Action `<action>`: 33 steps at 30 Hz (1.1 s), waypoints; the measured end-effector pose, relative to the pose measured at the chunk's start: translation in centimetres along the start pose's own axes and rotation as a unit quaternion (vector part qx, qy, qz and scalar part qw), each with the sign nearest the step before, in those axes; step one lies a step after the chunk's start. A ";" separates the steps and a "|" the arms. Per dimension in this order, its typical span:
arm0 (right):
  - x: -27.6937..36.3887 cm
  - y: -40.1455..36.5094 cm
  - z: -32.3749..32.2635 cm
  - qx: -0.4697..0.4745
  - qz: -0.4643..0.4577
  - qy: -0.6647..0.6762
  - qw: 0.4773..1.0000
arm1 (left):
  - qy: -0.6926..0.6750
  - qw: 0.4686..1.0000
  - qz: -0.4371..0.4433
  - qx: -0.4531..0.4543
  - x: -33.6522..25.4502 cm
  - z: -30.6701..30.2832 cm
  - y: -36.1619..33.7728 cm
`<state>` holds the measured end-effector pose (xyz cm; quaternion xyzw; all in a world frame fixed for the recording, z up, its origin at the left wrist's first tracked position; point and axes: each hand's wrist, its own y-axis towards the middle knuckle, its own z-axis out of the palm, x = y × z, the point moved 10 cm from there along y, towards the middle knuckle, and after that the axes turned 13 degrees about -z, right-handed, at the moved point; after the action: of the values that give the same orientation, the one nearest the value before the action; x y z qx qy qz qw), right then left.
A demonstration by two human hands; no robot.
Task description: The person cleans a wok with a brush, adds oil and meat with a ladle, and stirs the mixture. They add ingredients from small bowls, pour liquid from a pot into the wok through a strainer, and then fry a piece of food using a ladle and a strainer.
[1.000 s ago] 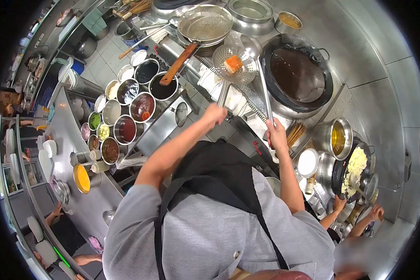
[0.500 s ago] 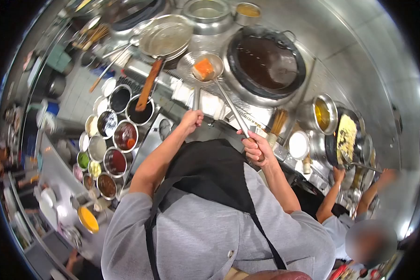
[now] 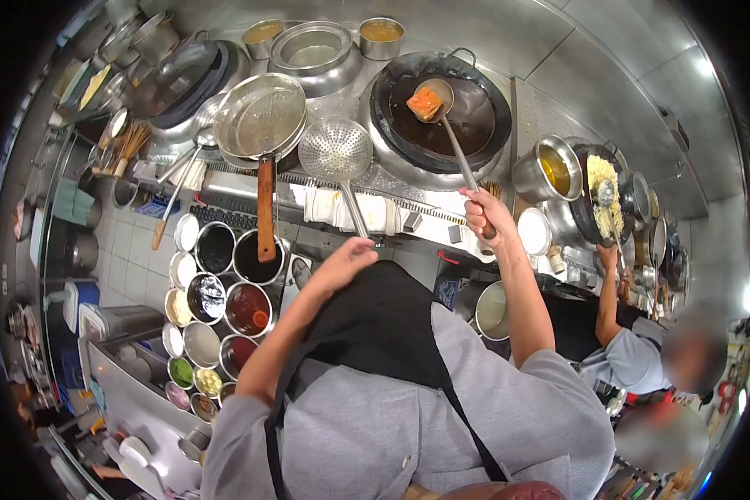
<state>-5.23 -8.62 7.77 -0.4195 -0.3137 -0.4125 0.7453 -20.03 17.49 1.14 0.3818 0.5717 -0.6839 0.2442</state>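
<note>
My right hand (image 3: 490,217) is wrapped round the handle of a ladle (image 3: 458,148). Its bowl is over the wok of dark liquid (image 3: 396,117) and carries an orange block of food (image 3: 425,103). A perforated skimmer (image 3: 335,148) lies at the stove edge, its bowl bare and its handle pointing toward me. Just below that handle's end is my left hand (image 3: 347,264), fingers loosely extended and not wrapped round it. White folded cloths (image 3: 350,210) lie under the skimmer's handle.
A wooden-handled strainer (image 3: 262,117) rests over a pot at left. Several sauce and ingredient bowls (image 3: 248,308) stand below it. A pot of yellow oil (image 3: 550,171) is right of the wok. Farther right, a co-worker's hand (image 3: 608,257) is at a wok of yellow food (image 3: 602,187).
The ladle with the orange food has moved from above the skimmer to over the wok. My left hand has let go of the skimmer's handle and dropped lower.
</note>
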 end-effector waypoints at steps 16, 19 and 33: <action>1.5 5.6 -4.0 -0.077 -0.266 -0.634 0.722 | -0.220 0.961 0.143 -0.084 -9.6 -4.7 -18.1; 1.3 3.4 -2.9 -0.138 -0.232 -0.691 0.670 | -0.202 0.952 0.174 -0.147 -10.2 -7.1 -16.4; -17.1 -0.3 2.2 0.005 -0.208 -0.572 0.794 | -0.628 0.738 0.011 0.248 2.1 -17.9 0.7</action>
<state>-13.66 -0.76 -5.01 -0.5000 -0.7643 -0.2412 0.3282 -16.41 34.87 -1.91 -0.0809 0.0950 -0.8835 0.4515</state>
